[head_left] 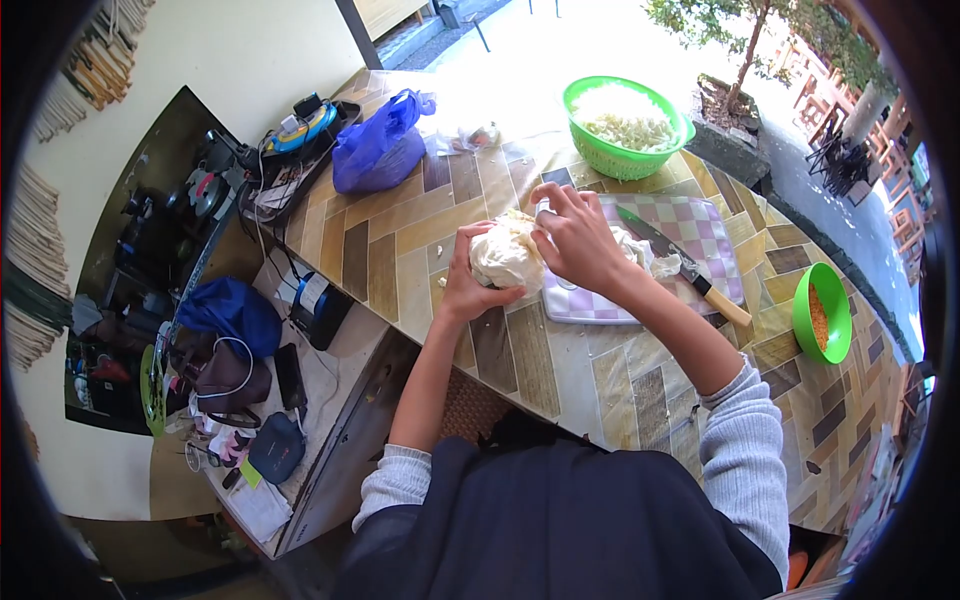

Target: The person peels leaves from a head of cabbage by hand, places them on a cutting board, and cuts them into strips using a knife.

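Note:
A pale, wrinkled head of cabbage is held above the near edge of the chopping board. My left hand cups it from the left and below, thumb along its lower side. At its upper right, my right hand has bent fingers pressed against the cabbage, with a bit of white between the fingertips; the palm side is hidden. Under my right wrist lies the purple-and-white checked chopping board. On it rest a knife with a wooden handle and some loose white cabbage pieces.
A green colander of shredded cabbage stands behind the board. To the right is a green bowl with orange-brown contents. A blue plastic bag sits at the back left, beside a black tray. Bags and cables fill a lower shelf at left.

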